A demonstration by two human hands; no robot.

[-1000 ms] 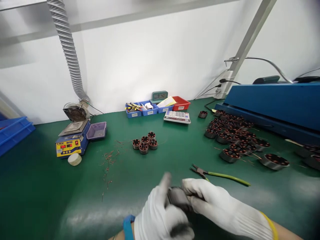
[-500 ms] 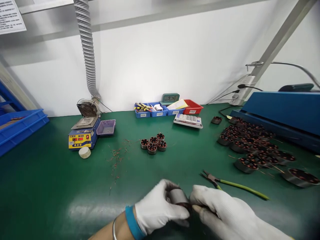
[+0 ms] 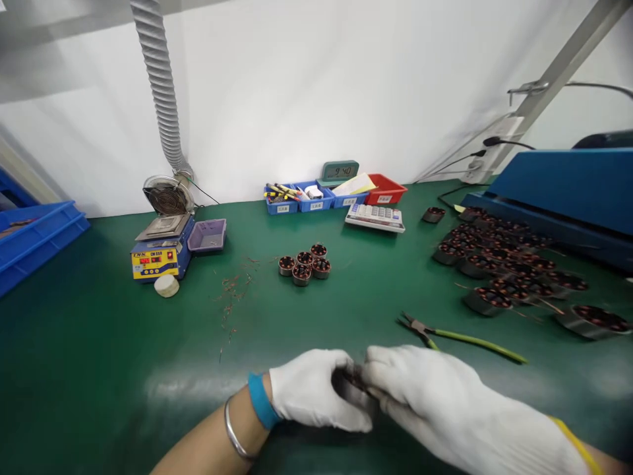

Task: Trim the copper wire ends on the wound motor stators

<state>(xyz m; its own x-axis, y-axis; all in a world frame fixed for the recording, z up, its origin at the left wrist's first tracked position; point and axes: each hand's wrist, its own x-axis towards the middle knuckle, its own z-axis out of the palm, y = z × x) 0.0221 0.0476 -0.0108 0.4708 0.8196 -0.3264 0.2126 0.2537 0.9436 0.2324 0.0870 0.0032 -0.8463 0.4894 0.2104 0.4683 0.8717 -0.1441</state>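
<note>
My left hand [image 3: 319, 390], in a white glove, grips a motor stator [image 3: 353, 388], a grey metal ring with dark windings inside, tilted above the bench front. My right hand [image 3: 420, 389], also gloved, is closed in a pinch at the stator's right edge; what lies between its fingertips is hidden. Beyond the right hand lie green-handled pliers [image 3: 469, 338], jaws apart. A small cluster of stators [image 3: 302, 262] with copper windings stands mid-bench. Many more stators [image 3: 489, 297], some with loose wire ends, crowd the right side.
Wire clippings [image 3: 231, 297] are scattered left of the cluster. A blue-yellow solder pot [image 3: 157, 261] stands under a duct [image 3: 161, 86], beside a purple tray [image 3: 208, 236]. Small bins [image 3: 316, 200], a calculator [image 3: 374, 216] and a clock [image 3: 339, 171] line the back; a blue machine [image 3: 573, 198] is at right.
The view has tipped downward, so the bench items sit higher. The stator has turned in my left hand, its wound face now more upward, and my right fingers have come over its edge.
</note>
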